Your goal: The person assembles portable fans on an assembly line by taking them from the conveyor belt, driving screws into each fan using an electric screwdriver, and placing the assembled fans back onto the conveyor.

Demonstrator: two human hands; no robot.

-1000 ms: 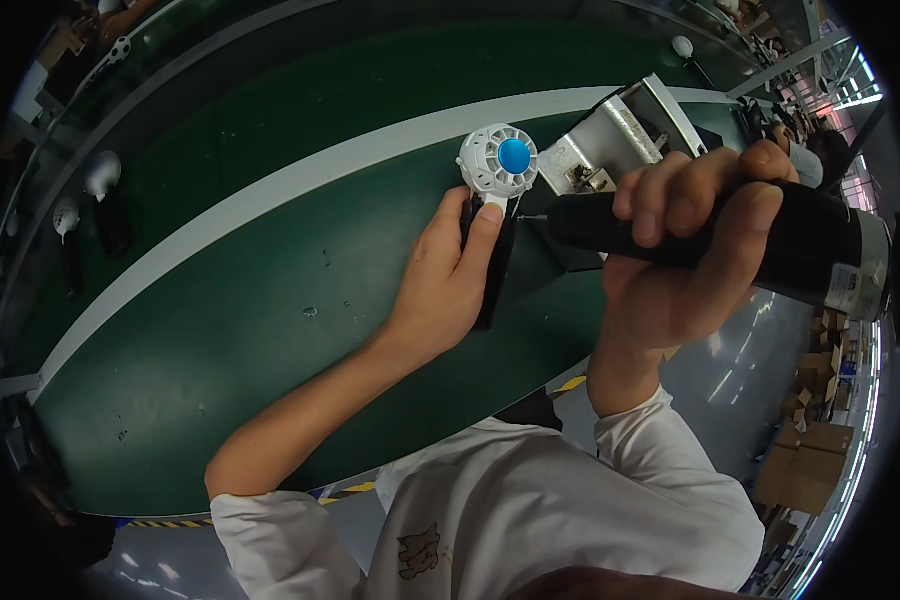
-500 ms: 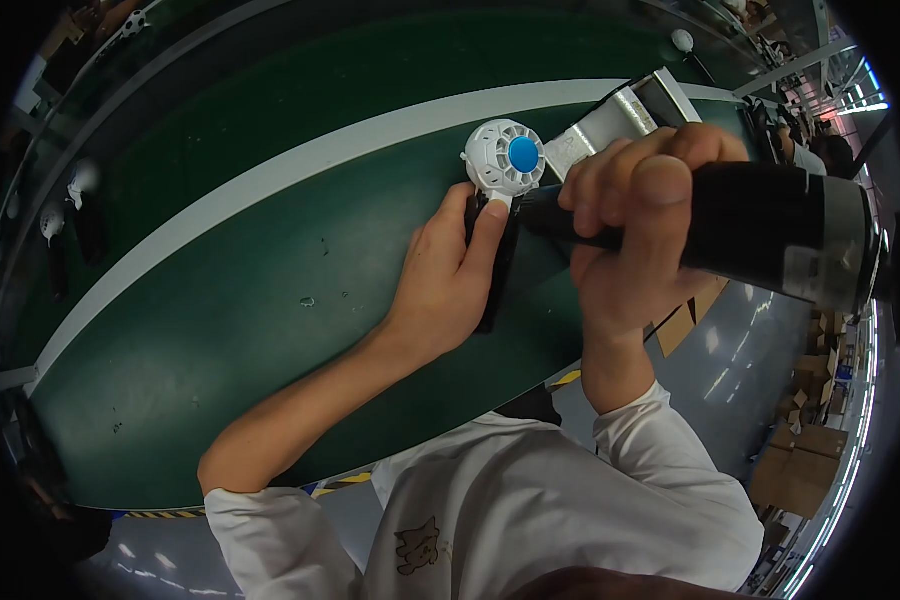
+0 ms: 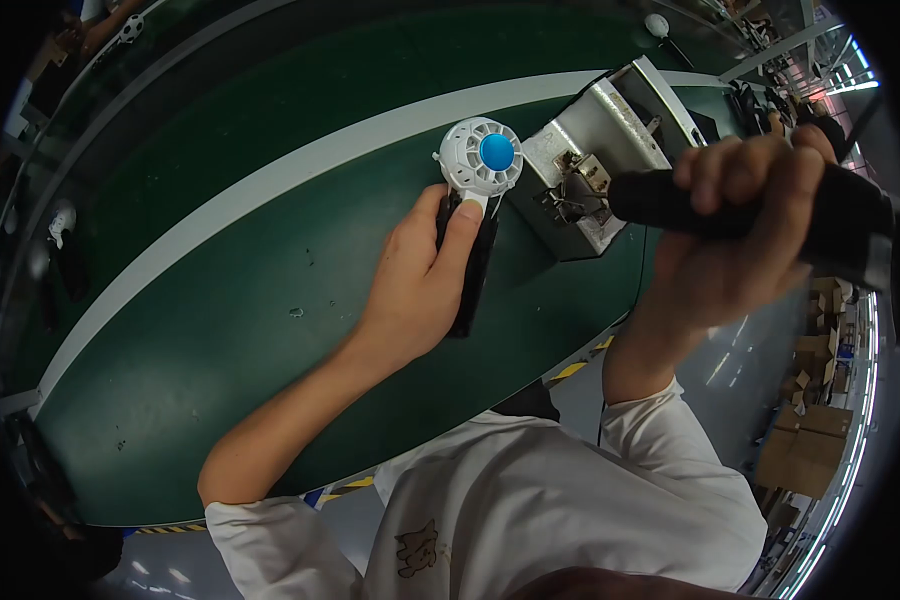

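My left hand [image 3: 420, 275] is closed around the neck and black handle of a white device with a round, vented head [image 3: 480, 158] and a blue disc at its centre. It looks like a small handheld fan. The thumb presses on the white neck. In my right hand [image 3: 735, 235] is a thick black tool [image 3: 660, 200], tapered at the front, that looks like an electric screwdriver. Its front end hovers by the small mechanism on a silver metal machine [image 3: 610, 130], and I cannot tell whether it touches. The tool's bit is not distinguishable.
The green work surface [image 3: 220, 330] has a pale rail [image 3: 300, 150] along its far side. Similar white-headed pieces lie beyond it, one at the upper right [image 3: 657, 25] and another at the left [image 3: 62, 222]. Cardboard boxes [image 3: 805, 450] stand on the floor at the right.
My right hand has drawn the black tool away from the fan-like device, rightward toward the metal machine. The device and my left hand appear slightly further left; the machine's mechanism is now uncovered.
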